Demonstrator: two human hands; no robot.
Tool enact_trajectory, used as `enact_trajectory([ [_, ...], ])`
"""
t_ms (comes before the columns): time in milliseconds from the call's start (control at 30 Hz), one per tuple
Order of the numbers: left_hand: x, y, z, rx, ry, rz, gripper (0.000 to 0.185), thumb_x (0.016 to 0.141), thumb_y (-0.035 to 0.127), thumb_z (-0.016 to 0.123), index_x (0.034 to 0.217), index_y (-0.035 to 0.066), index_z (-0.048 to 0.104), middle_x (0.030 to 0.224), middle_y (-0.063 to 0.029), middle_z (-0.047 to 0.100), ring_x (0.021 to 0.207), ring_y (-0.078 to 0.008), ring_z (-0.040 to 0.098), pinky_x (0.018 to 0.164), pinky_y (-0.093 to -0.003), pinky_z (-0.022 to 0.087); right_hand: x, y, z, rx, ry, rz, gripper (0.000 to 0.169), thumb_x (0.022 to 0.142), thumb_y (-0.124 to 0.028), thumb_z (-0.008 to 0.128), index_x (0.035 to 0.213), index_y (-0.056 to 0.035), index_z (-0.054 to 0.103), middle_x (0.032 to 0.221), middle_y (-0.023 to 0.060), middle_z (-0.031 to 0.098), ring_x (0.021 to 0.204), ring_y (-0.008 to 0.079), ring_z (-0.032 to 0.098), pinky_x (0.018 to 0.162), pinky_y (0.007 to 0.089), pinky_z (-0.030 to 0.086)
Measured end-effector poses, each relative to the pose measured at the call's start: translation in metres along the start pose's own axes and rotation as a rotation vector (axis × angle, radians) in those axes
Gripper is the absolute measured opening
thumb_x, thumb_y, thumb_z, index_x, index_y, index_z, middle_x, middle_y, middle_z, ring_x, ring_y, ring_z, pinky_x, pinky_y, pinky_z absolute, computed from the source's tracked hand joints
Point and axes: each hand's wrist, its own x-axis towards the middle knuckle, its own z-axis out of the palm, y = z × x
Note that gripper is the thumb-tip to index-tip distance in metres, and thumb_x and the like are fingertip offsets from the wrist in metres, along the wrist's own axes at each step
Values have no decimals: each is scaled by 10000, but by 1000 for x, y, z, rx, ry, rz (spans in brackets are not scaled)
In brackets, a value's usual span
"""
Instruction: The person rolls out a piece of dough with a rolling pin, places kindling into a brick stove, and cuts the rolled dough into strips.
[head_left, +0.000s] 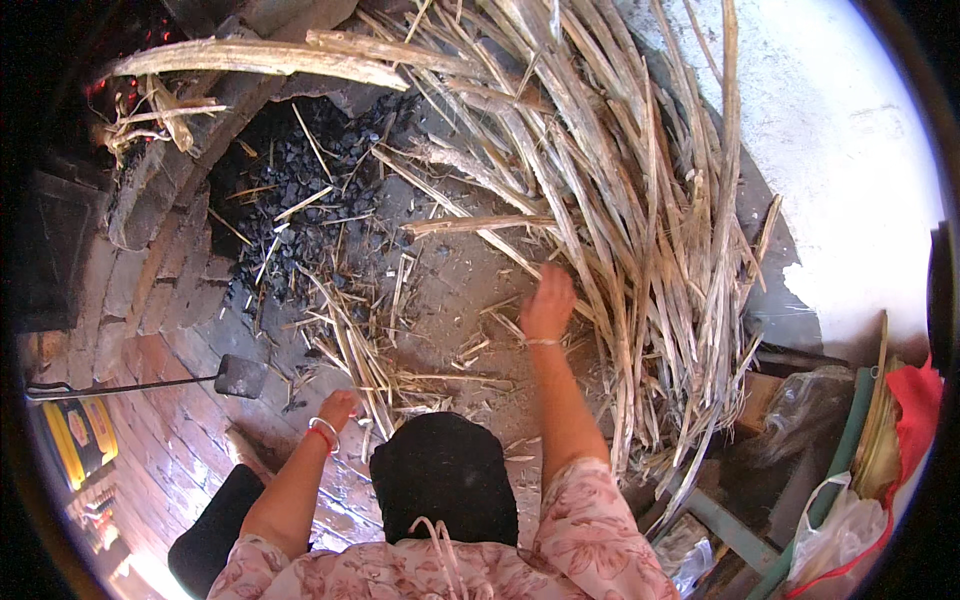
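Observation:
My right hand (549, 300) is stretched forward at the left edge of a large pile of dry plant stalks (637, 210); its fingers touch or lie close to a thin stalk, and whether they grip it is unclear. My left hand (339, 409), with a silver bangle and a red band at the wrist, is beside a small bundle of split stalks (352, 337) on the floor. Its fingertips are partly hidden, so its hold cannot be made out. At the upper left, a long split piece of wood (255, 58) reaches into a brick stove, with red embers (94, 88) glowing beside it.
Black charcoal (300, 172) lies by the stove's brick edge (150, 195). A long-handled metal shovel (240, 376) rests at the left, near a yellow and black box (79, 442). At the lower right are a green metal frame (731, 525), plastic bags (844, 525) and red cloth (911, 420).

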Motion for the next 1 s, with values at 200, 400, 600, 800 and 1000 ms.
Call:
enact_trajectory([
  [200,-11,39,8,33,136,227,250,832,226,537,979,28,579,895,-108,625,769,-207,620,681,-305,496,-20,60,8,-72,-591,-20,261,730,-88,559,986,-41,552,877,140,575,860,323,538,743,423,441],
  [400,-70,234,29,658,245,1241,264,822,176,506,1059,71,558,984,-121,604,946,-275,570,861,-402,425,-52,59,-44,225,-456,-399,202,762,-154,546,949,-78,552,755,120,552,743,288,560,642,405,450],
  [600,-42,271,33,1096,-96,638,288,807,269,534,1010,66,560,943,-147,607,854,-319,588,763,-391,463,-32,7,-78,421,-522,-567,255,776,-248,567,964,-78,550,754,117,563,724,309,564,650,414,451],
  [800,-36,257,30,888,1,856,185,803,259,554,827,77,534,760,-124,583,712,-314,577,619,-425,452,-26,17,-73,326,-734,-387,265,781,-292,578,876,-49,533,747,138,575,707,334,574,630,430,460],
  [1000,-32,267,38,799,205,800,151,806,237,551,847,92,536,767,-116,586,722,-308,581,600,-407,455,2,15,-65,271,-446,-496,304,778,-359,574,740,-70,486,657,132,558,563,318,569,485,417,447],
])
